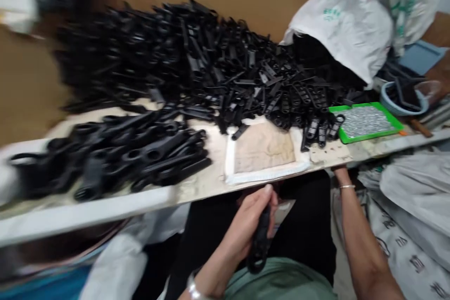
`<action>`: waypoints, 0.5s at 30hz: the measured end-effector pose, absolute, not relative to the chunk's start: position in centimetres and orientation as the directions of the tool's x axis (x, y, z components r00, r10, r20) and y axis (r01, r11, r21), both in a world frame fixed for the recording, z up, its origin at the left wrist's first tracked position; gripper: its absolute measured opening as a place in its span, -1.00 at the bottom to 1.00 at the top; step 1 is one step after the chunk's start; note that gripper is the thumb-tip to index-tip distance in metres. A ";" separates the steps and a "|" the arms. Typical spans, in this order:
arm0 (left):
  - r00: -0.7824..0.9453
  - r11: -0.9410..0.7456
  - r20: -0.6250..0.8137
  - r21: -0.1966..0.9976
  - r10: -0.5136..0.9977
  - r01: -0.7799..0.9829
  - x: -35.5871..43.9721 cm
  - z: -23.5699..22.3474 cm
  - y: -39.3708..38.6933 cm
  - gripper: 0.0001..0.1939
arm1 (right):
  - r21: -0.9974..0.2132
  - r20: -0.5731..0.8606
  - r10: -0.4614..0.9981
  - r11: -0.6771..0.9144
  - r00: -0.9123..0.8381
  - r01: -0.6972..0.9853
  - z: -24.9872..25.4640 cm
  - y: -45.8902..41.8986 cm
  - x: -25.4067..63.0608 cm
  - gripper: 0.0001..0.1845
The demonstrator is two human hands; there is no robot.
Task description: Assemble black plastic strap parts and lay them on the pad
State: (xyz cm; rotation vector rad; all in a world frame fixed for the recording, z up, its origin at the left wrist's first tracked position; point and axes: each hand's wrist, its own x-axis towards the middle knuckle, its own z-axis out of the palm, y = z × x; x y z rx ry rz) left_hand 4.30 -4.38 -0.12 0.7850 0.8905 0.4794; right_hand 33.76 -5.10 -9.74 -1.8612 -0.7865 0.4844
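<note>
My left hand [248,220] is below the table's front edge, over my lap, with its fingers wrapped round a black plastic handle [259,243] that hangs down from the grip. My right arm reaches down and forward under the table edge; only the wrist [342,179] with a thin bracelet shows, and the hand itself is hidden beneath the tabletop. On the table lies a large heap of black plastic handles [197,65], with a smaller pile [116,157] at the front left.
A worn beige pad [263,154] lies at the table's front edge. A green tray of small metal parts [365,123] sits at the right, a blue bowl [404,98] beyond it. White sacks [351,14] stand at the back right and beside my right leg.
</note>
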 end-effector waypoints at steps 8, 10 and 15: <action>0.471 0.611 -0.501 0.784 0.726 -0.110 4.0 1.8 -3.1 -0.53 | -0.848 -0.236 0.619 -0.507 0.749 0.152 -7.2 -20.8 34.7 -0.60; 0.456 0.605 -0.495 0.786 0.740 -0.129 4.5 2.3 -2.8 -0.54 | -0.892 -0.219 0.604 -0.442 0.767 0.094 -4.5 -22.9 35.1 -0.44; 0.427 0.590 -0.484 0.792 0.764 -0.158 5.3 3.1 -2.6 -0.55 | -1.000 0.001 0.370 -0.021 0.929 0.010 1.5 -20.3 35.7 -0.46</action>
